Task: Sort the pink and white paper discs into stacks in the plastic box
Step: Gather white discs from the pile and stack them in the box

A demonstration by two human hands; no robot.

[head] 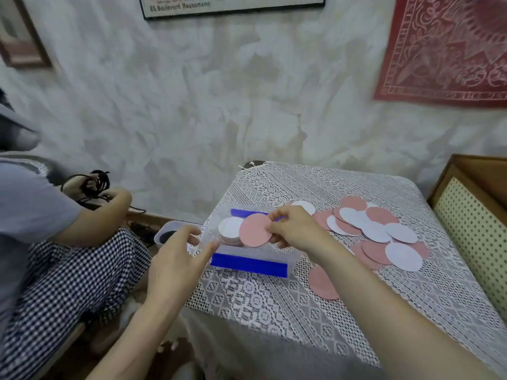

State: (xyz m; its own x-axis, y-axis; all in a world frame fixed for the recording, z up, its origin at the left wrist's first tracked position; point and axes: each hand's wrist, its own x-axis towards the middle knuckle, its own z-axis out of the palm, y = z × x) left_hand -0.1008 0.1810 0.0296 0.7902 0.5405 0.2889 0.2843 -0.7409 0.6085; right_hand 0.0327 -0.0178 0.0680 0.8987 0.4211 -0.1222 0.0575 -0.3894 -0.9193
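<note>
My right hand point(295, 229) pinches a pink paper disc point(254, 230) by its right edge and holds it over the clear plastic box point(247, 260) with blue panels. Inside the box a stack topped by a white disc point(230, 227) shows at the left, partly covered by the held disc. My left hand point(179, 256) hovers with spread fingers just left of the box's near-left corner, holding nothing. A loose pile of pink and white discs point(375, 231) lies on the lace tablecloth to the right of the box. One lone pink disc point(322, 282) lies partly under my right forearm.
The lace-covered table point(274, 305) has its left edge just beside the box. Another person point(55, 242) sits at the left, handling black cords. A small white tub point(171, 234) sits beyond my left hand. A wooden perforated panel point(477, 226) stands at the right.
</note>
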